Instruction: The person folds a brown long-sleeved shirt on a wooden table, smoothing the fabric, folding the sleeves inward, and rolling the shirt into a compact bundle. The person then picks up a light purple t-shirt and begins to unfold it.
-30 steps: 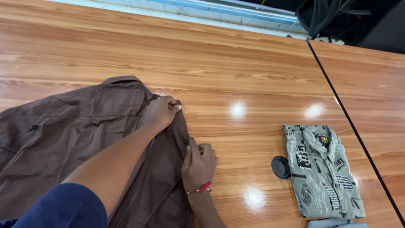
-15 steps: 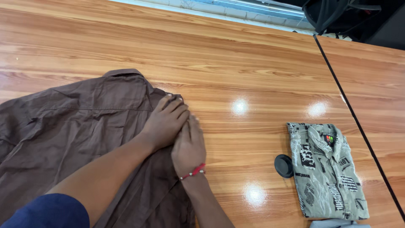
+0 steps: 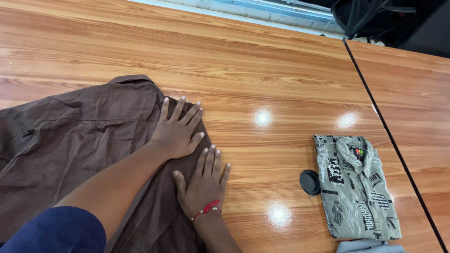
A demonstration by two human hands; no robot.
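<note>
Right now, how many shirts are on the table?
2, perhaps 3: a brown shirt spread at left under both hands, a folded printed shirt at right, and a grey-blue garment edge below it, mostly cut off.

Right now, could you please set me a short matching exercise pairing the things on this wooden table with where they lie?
Things:
1. brown shirt
2. folded patterned shirt
3. black round disc
4. red bracelet

Places:
A. on the right hand's wrist
B. spread out under both hands
C. just left of the folded shirt
D. at the table's right

Pairs: 1-B, 2-D, 3-C, 4-A
</note>
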